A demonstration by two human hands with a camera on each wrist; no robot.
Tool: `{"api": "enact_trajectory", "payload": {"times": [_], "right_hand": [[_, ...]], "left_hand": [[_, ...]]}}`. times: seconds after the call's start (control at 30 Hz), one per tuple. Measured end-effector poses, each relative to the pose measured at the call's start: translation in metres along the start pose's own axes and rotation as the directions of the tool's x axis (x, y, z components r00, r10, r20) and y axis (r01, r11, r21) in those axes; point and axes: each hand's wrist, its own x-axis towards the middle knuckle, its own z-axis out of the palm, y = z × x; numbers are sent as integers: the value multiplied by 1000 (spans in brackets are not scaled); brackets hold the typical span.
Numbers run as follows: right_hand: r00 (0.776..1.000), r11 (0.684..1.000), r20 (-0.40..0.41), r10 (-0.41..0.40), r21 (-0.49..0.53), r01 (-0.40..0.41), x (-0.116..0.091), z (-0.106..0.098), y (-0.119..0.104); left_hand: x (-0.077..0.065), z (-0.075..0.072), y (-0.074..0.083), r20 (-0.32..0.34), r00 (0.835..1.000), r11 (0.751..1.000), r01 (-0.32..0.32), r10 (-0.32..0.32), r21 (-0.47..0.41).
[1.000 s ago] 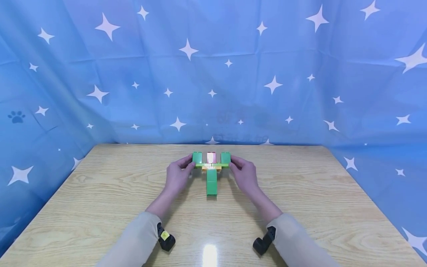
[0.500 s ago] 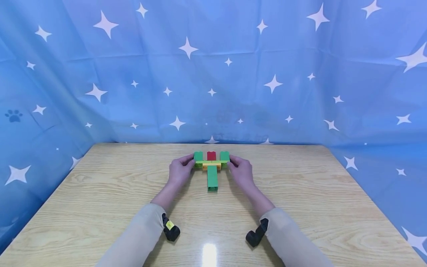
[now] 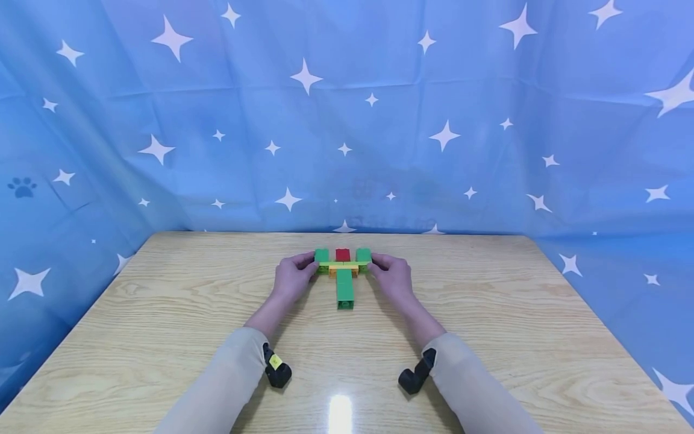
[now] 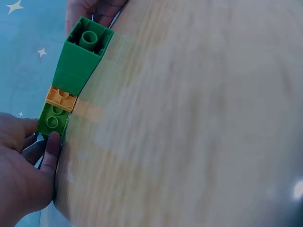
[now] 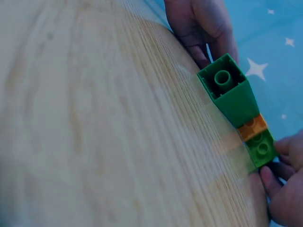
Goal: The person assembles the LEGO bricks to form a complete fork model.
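A toy brick build (image 3: 344, 285) lies near the far edge of the table, its green stem pointing toward me with the hollow underside of the end brick showing. Across the stem's far end run an orange plate (image 4: 60, 98) and light green plates (image 3: 328, 263). Behind them stand a red brick (image 3: 343, 255) in the middle and a green brick (image 3: 322, 255) at each end. My left hand (image 3: 291, 280) pinches the left end between thumb and fingers. The right end is pinched the same way by my right hand (image 3: 394, 279).
The wooden table (image 3: 488, 289) reaches back to a blue curtain (image 3: 347, 120) printed with white stars. Black wrist devices (image 3: 278, 371) sit at both sleeve cuffs. A bright light reflection shows on the table near the front.
The build has turned in both hands: its middle brick showed a pale pink face and now shows red, and the stem's hollow end has come into view. Both hands moved slightly inward.
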Motion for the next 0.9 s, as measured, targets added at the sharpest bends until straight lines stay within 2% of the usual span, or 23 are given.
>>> {"api": "enact_trajectory", "payload": {"times": [0.9], "right_hand": [[1000, 1000, -3, -10, -5, 10, 1, 1, 6]], "left_hand": [[1, 1, 1, 36, 999, 996, 2, -5, 89]]}}
